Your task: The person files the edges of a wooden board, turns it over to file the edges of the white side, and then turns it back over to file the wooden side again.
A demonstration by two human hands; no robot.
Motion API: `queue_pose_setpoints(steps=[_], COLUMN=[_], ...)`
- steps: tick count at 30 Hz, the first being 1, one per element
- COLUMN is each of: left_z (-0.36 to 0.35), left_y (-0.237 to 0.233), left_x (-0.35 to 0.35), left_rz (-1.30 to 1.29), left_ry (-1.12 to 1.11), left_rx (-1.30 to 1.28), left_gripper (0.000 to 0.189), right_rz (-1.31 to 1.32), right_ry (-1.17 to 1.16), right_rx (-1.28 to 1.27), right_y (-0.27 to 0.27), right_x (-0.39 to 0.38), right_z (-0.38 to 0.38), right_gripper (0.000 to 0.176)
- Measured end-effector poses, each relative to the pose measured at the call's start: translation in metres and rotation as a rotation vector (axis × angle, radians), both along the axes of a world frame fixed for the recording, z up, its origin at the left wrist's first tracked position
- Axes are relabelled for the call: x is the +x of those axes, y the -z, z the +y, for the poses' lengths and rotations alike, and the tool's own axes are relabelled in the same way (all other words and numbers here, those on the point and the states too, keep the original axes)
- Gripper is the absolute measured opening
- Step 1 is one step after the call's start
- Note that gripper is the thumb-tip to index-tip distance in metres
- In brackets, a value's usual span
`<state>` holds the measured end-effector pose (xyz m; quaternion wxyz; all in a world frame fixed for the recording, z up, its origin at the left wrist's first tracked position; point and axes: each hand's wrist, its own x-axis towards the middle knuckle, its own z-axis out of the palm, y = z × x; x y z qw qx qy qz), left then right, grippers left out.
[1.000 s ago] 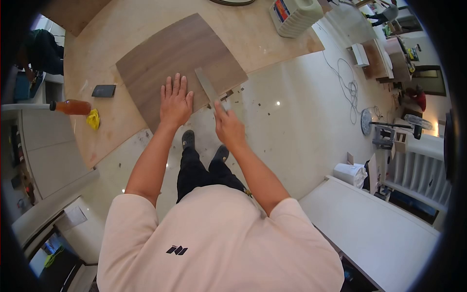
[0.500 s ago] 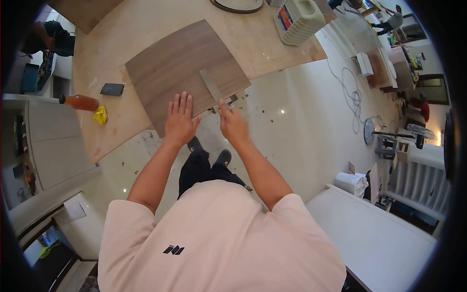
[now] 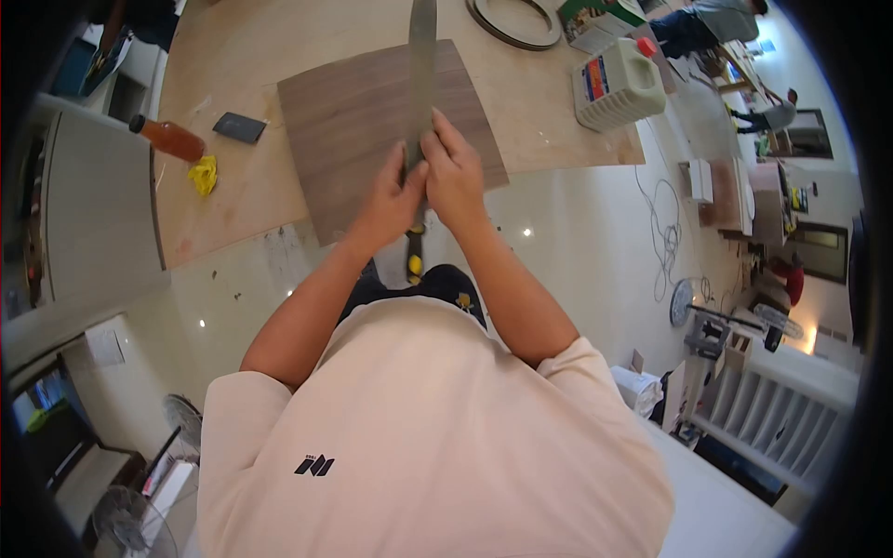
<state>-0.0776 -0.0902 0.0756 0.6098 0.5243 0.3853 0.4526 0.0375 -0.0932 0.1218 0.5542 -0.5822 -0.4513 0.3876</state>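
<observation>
Above the brown wood-grain board (image 3: pixel 349 121) on the pale wooden table (image 3: pixel 228 65), the long, flat grey metal tool (image 3: pixel 422 65) is held by both hands, its blade reaching past the fingertips to the top edge of the view. The left hand (image 3: pixel 387 206) is partly closed around the lower blade, fingers at the blade's left side and thumb lying across it. The right hand (image 3: pixel 454 177) grasps the opposite side between thumb and bent fingers, its forefinger pointing up along the edge; how firmly either hand presses cannot be told. Below both hands hangs the tool's black-and-yellow handle (image 3: pixel 415 259), in front of the dark trousers (image 3: pixel 451 284). The cream plastic jug with a red cap (image 3: pixel 628 90) stands right of the board, bearing a blue, red and white label (image 3: pixel 593 80) whose words are too small to read. Near it are the green-and-white carton (image 3: pixel 600 20), printed but illegible, and a coil of dark, narrow banding (image 3: pixel 514 22). The pale peach shirt (image 3: pixel 419 418) carries a black angular logo (image 3: pixel 314 465) with tiny, unreadable lettering. Left of the board lie the flat dark-grey rectangular piece (image 3: pixel 239 126), the orange-brown bottle with a dark cap (image 3: pixel 170 139) and the crumpled yellow item (image 3: pixel 204 175), the last two close together.
</observation>
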Motion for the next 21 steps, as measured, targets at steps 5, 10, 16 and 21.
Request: queue_pose_setpoints(steps=[5,10,16,21], left_z=[0.006,-0.063,-0.19,-0.258], left_y=[-0.025,0.008,0.042,0.051], left_x=[-0.028,-0.051,-0.006,0.05], left_rz=[0.172,0.402,0.618,0.592], left_ry=[-0.255,-0.593,-0.977,-1.188], left_rx=[-0.182,-0.301,-0.458,-0.541], left_gripper=[0.037,0.029,0.026,0.027], right_rz=[-0.255,-1.102,-1.216,-1.209], right_ry=[-0.463,-0.816,-1.093,-1.104], right_rx=[0.1,0.29,0.344,0.455], right_y=[0.01,0.081,0.113,0.129], right_x=[0.029,0.12,0.143,0.118], right_z=[0.041,0.04,0.038,0.042], right_gripper=[0.046,0.061,0.07,0.068])
